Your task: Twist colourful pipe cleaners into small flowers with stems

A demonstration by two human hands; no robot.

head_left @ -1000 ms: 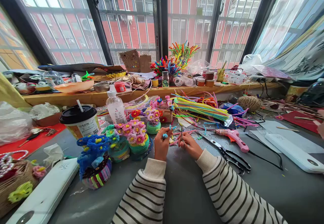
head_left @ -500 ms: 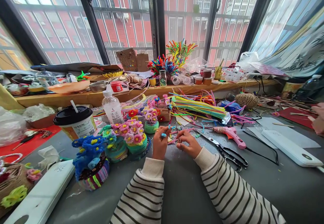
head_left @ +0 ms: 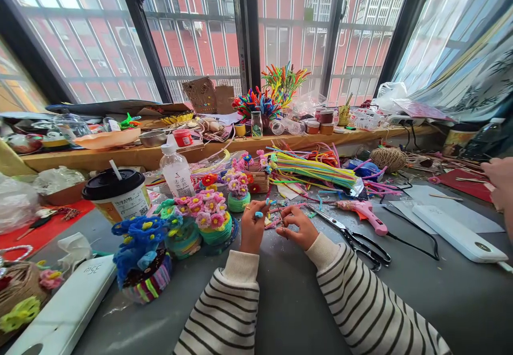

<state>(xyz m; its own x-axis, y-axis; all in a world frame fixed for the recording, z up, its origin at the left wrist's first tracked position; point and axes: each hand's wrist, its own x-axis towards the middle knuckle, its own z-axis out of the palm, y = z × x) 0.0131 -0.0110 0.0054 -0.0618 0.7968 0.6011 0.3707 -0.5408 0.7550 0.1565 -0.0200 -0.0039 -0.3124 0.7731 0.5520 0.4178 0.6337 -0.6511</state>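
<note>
My left hand [head_left: 252, 225] is closed, pinching a light-blue pipe cleaner piece [head_left: 258, 214] whose fuzzy ends poke out between the fingers. Just to its right, my right hand [head_left: 298, 224] grips a thin dark stick [head_left: 279, 211] between thumb and fingers. The stick points up and slightly left, apart from the blue piece as far as I can see. Pink and yellow pipe cleaner scraps lie behind the hands. Left of my left hand stands a green pot of pink pipe cleaner flowers [head_left: 209, 205]. Black-handled scissors [head_left: 356, 240] lie right of my right hand.
A pink glue gun [head_left: 366, 215] with a black cord lies beyond the scissors. Pipe cleaner bundles [head_left: 312, 168] spread behind. At left are a blue flower pot [head_left: 142, 259], a lidded cup [head_left: 118, 192] and a bottle [head_left: 176, 170]. Another person's hand [head_left: 500, 178] shows at the right edge.
My hands stay nearly in place; the dark stick in my right hand has tilted and shows more plainly. The other person's hand at the right edge has moved further into view.
</note>
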